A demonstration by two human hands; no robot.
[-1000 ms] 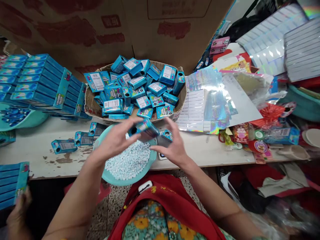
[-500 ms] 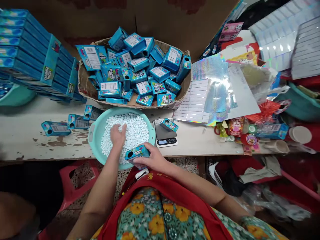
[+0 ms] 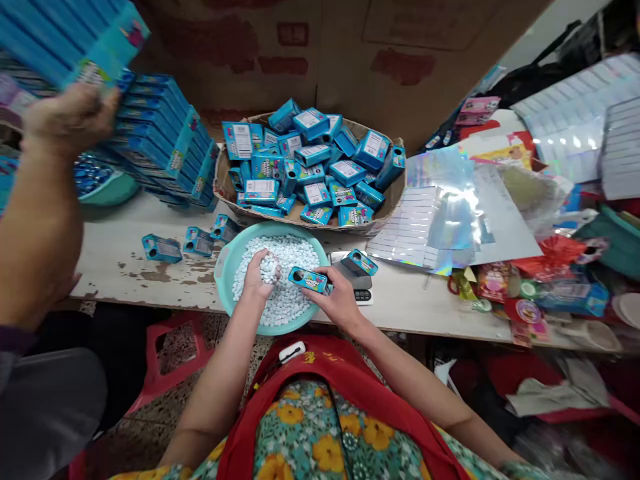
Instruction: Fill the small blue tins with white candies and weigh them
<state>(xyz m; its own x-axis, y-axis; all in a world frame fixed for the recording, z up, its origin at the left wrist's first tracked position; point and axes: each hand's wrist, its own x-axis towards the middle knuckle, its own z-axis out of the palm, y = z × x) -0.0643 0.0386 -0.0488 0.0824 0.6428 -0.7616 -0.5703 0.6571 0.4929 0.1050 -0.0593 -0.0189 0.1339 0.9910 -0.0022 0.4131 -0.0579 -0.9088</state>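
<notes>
My left hand (image 3: 258, 275) is cupped around a heap of small white candies (image 3: 271, 268), above the left part of a mint-green basin (image 3: 227, 297) filled with more candies (image 3: 285, 307). Over the basin's right side, my right hand (image 3: 336, 293) grips a small blue box (image 3: 309, 280) with a dark round opening at its left end. Just right of it, another blue box (image 3: 362, 262) rests on a small scale (image 3: 364, 295), partly hidden by my right hand. Behind the basin, a cardboard tray (image 3: 300, 221) holds several blue boxes (image 3: 347, 171).
Three blue boxes (image 3: 161, 249) stand left of the basin. Another person's hand (image 3: 70, 117) holds a blue pack (image 3: 75, 40) by stacked packs (image 3: 165, 133) at the left. Shiny sheets (image 3: 450, 220) and assorted packets (image 3: 493, 280) lie on the right.
My left hand has come up from the candies with a handful. My right hand has raised and turned its box. Another person's arm has entered at the left, and the view has shifted.
</notes>
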